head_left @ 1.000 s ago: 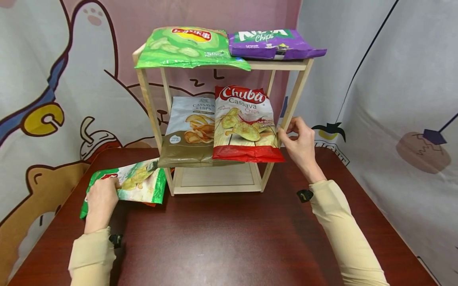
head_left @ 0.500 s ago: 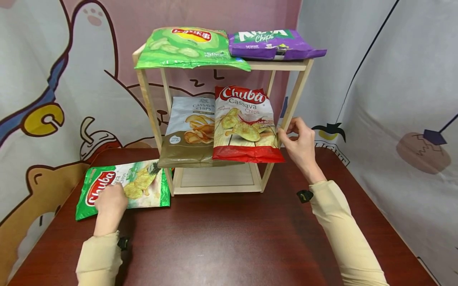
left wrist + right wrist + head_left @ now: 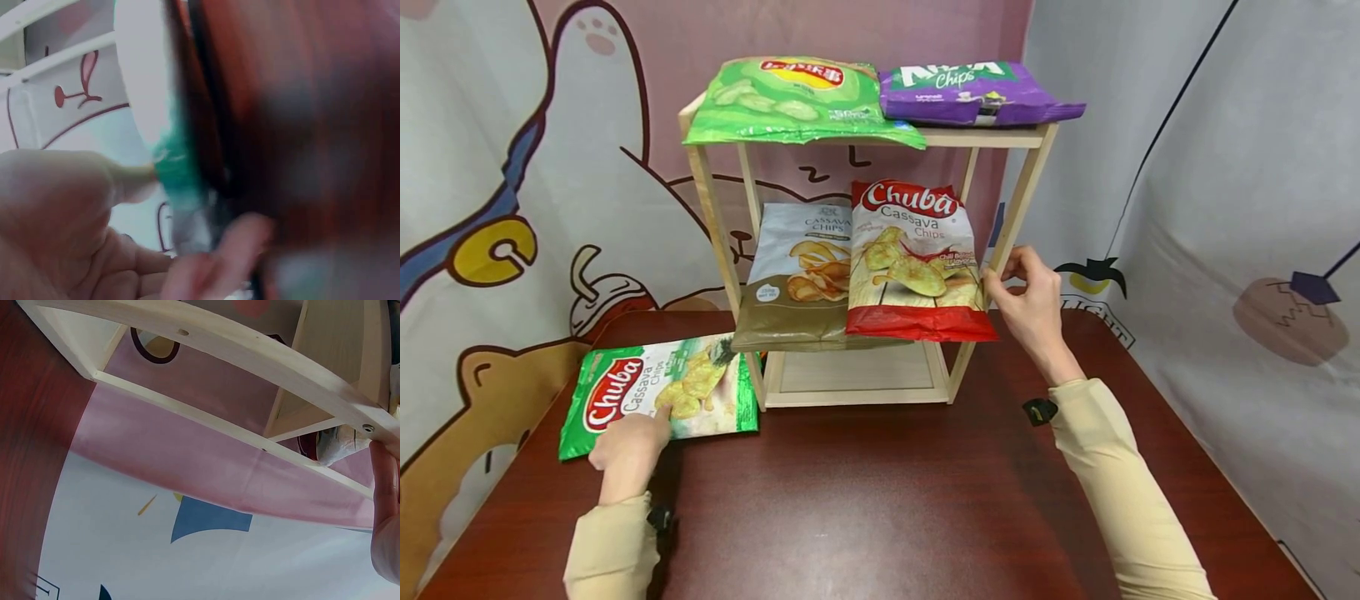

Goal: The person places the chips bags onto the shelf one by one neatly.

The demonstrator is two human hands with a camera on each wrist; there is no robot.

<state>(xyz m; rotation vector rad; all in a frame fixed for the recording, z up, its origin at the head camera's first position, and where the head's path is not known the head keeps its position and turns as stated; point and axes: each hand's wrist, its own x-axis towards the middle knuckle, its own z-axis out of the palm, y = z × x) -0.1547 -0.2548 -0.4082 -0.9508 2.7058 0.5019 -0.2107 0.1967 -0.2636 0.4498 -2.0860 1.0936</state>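
Note:
My left hand [image 3: 632, 450] is at the near edge of a green and white bag of cassava chips [image 3: 625, 379], which lies on the table left of a small wooden shelf [image 3: 857, 398]. Its thumb lies over the top of the bag; in the blurred left wrist view, thumb and fingers stand either side of the bag's green edge [image 3: 178, 181]. My right hand [image 3: 1030, 300] pinches the shelf's right front post, beside a red bag of cassava chips [image 3: 917, 258]. In the right wrist view, fingers [image 3: 386, 487] show at the wooden post [image 3: 250, 353].
On the middle tier, a grey and brown chip bag [image 3: 797, 283] leans beside the red one. Up top lie a green chip bag [image 3: 790, 104] and a purple chip bag [image 3: 981, 96]. The bottom tier shows bare wood. Brown table [image 3: 880, 500] extends in front; printed curtains [image 3: 1187, 208] surround it.
The green and white bag, earlier gripped and tilted, now lies flat. My left hand has slid from its left part to the near edge. The right hand has stayed on the post.

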